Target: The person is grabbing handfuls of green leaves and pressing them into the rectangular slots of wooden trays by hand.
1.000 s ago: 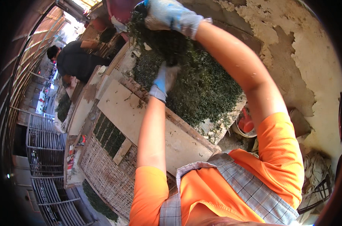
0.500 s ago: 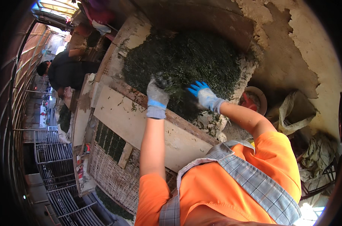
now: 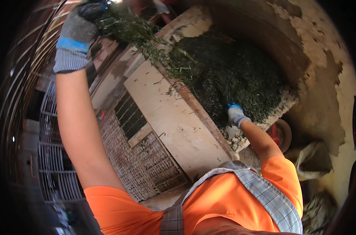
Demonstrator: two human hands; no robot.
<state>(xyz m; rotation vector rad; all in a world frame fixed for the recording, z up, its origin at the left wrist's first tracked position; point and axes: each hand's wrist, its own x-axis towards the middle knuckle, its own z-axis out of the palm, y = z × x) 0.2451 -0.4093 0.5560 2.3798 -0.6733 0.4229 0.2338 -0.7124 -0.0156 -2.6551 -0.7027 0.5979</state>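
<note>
There's one big heap of dark green leafy strands (image 3: 244,74), right of centre in the upper half, spread over the bench (image 3: 195,27). One loose bunch of greens (image 3: 127,27) is up at the upper left, and your left hand (image 3: 76,31) has it: fingers curled in around it, strands trailing down toward the heap. Your right hand (image 3: 237,116) sits right of centre, at the heap's lower edge, fingertips touching the greens; how far they're open, or whether they grip any, you can't tell from here. That's two hands, two grey-and-blue gloves. Below the heap, one pale board (image 3: 174,117) slants through the middle, scattered with green scraps. Left of it, one woven mat (image 3: 127,156) carries dark green strips (image 3: 129,113), too blurred to count. One round bucket (image 3: 287,135) stands right of your forearm, something red (image 3: 273,134) inside.
</note>
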